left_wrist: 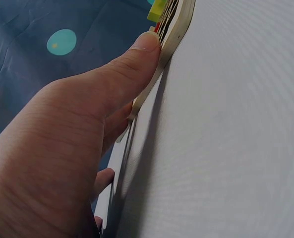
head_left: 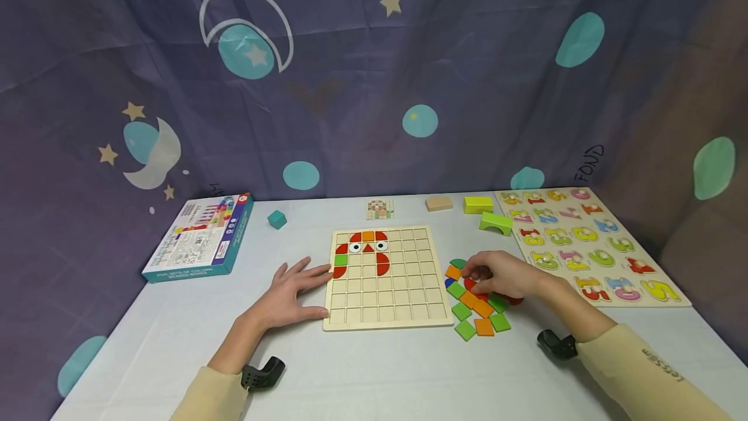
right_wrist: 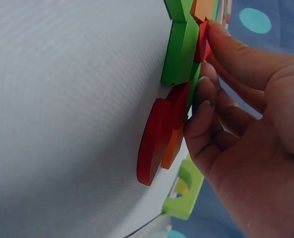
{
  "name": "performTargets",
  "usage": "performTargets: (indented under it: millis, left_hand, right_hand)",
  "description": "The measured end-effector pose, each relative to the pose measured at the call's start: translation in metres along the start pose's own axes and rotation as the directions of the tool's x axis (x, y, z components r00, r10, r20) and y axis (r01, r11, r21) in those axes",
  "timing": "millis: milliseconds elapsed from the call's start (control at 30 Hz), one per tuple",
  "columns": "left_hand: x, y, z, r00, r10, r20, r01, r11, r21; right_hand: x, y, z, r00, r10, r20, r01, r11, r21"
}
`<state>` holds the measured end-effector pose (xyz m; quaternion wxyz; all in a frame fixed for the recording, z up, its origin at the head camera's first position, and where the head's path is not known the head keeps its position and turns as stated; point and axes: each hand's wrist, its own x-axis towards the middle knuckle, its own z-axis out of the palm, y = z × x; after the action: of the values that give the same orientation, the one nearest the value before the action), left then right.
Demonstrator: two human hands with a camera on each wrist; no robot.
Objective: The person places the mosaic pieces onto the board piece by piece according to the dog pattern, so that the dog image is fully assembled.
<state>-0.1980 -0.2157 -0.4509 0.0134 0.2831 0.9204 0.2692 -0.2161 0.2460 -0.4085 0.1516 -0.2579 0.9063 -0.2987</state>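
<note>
My left hand [head_left: 286,296] lies spread at the left edge of a wooden grid board [head_left: 409,297], its thumb and fingertips at the rim. In the left wrist view the thumb presses the board's side [left_wrist: 174,42]. Red curved pieces [head_left: 382,264], a green square [head_left: 341,259], an orange square [head_left: 368,236] and two eye pieces [head_left: 382,246] sit in its upper left cells. Over a loose pile of coloured pieces right of the board, my right hand [head_left: 505,275] pinches a red piece [right_wrist: 202,42] between thumb and fingers. Green squares [head_left: 465,331] lie around it.
A number puzzle board [head_left: 561,265] lies at the right. Behind stand a green arch block [head_left: 495,223], a yellow block [head_left: 478,205], a wooden block [head_left: 439,203] and a small picture card [head_left: 380,209]. At left are a teal cube [head_left: 277,219] and a flat box [head_left: 199,236].
</note>
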Motion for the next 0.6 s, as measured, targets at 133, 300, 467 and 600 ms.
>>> performTargets:
  millis: [133, 300, 467, 600]
  left_hand:
    - [0.000, 0.001, -0.001, 1.000, 0.002, 0.002, -0.002, 1.000, -0.002]
    - [0.000, 0.001, 0.000, 1.000, 0.001, 0.003, -0.001, 1.000, -0.003]
    - [0.000, 0.000, 0.000, 1.000, -0.004, 0.003, 0.004, 1.000, -0.003]
    - [0.001, -0.002, 0.001, 1.000, -0.005, 0.005, 0.005, 1.000, -0.001]
  right_hand:
    - [0.000, 0.001, 0.000, 1.000, -0.007, -0.019, 0.007, 1.000, 0.014]
    - [0.001, 0.000, -0.005, 0.998, -0.024, -0.051, 0.025, 1.000, 0.018]
    - [0.007, -0.003, -0.012, 0.998, -0.016, -0.068, 0.021, 0.997, 0.076]
    - [0.014, -0.006, -0.014, 0.994, -0.058, -0.094, 0.070, 0.990, 0.126]
